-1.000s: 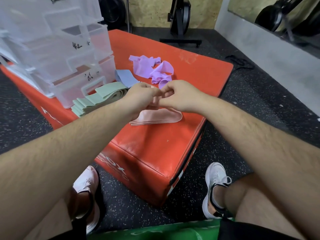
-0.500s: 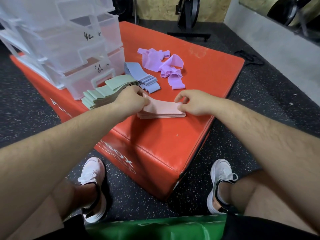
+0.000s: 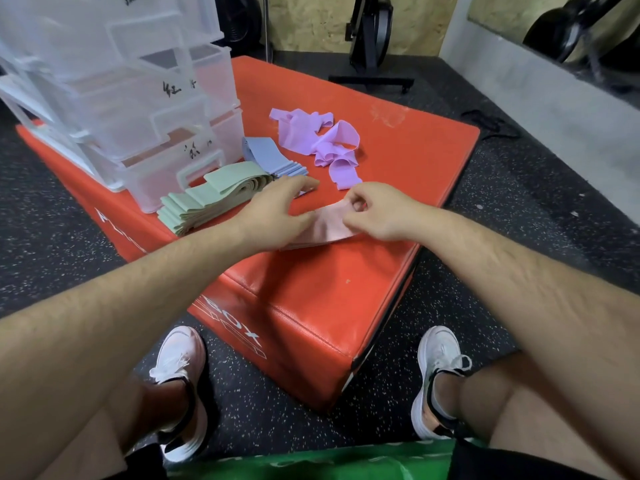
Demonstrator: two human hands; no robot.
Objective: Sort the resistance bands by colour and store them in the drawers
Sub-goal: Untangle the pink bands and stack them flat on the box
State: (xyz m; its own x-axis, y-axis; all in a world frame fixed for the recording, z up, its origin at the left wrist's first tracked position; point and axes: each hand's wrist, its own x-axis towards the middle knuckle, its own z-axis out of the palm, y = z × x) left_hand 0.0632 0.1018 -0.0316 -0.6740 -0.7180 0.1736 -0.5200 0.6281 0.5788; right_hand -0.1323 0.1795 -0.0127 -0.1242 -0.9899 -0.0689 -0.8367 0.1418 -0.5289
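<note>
Red padded box [image 3: 398, 168] on a speckled floor, clear plastic drawers [image 3: 145, 109] at its left, green bands [image 3: 211, 195], blue bands [image 3: 273, 161] and loose purple bands [image 3: 318, 140] beside them, left hand [image 3: 277, 213] flat on pink bands [image 3: 325, 226], right hand [image 3: 381, 209] pinching their edge.

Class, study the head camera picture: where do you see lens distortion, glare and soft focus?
Head view: wide-angle bending curves the orange box edges and swells the forearms at the frame's bottom; a pale sheen marks the box top near its far corner; the clear drawers look hazy, their handwritten labels unreadable; lighting is even, shadows soft.
</note>
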